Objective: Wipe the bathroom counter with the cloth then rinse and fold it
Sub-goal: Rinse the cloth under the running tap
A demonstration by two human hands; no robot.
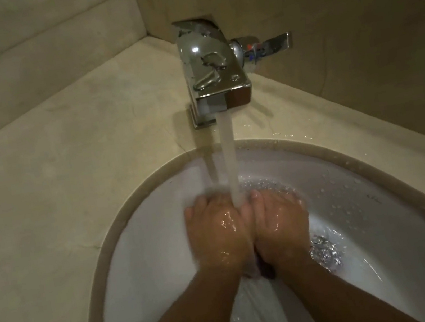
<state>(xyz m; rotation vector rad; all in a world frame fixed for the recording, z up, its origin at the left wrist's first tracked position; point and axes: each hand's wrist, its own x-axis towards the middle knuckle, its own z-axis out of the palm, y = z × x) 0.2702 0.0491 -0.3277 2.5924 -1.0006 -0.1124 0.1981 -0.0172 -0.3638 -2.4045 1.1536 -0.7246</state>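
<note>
Both hands are pressed together, backs up, inside the white sink [148,240] under a running stream of water [230,158]. My left hand [217,232] and my right hand [279,220] are wet and closed around something between the palms. Only a small dark purple bit of the cloth [266,270] shows, between the wrists; the rest is hidden by the hands. The water lands where the two hands meet.
A square chrome faucet [210,61] stands behind the basin, its lever handle [271,44] pointing right. The beige stone counter [66,156] surrounds the sink, with walls behind and to the right. The metal drain [324,253] lies right of my right wrist.
</note>
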